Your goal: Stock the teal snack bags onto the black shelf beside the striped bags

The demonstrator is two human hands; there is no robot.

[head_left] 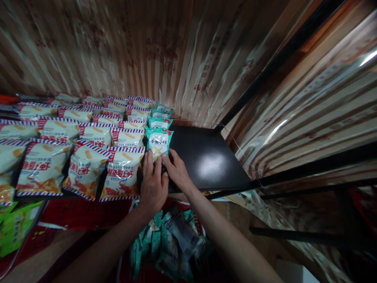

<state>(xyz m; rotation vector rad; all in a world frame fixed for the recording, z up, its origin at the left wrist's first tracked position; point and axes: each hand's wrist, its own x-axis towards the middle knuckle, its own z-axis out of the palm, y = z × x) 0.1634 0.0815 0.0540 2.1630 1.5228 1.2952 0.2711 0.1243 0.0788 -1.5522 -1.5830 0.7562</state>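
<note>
A small teal and white snack bag [159, 138] stands upright at the front of a short row of similar bags. Both my hands are at its lower part. My left hand [153, 186] has its fingers against the lower front, with the palm partly hidden. Closed at the lower right edge is my right hand [177, 169], its thumb and fingers on the bag. Behind it stand more teal bags [159, 123]. Immediately to the left is a cream snack bag [122, 173] with a red, white and blue striped edge.
Rows of cream striped bags [44, 167] fill the shelf's left side. The black shelf [206, 157] shows bare metal to the right, ending at a dark upright post [250, 90]. Below lie loose teal bags [169, 247] in a red container. Plastic-wrapped corrugated sheeting [165, 47] lines the back.
</note>
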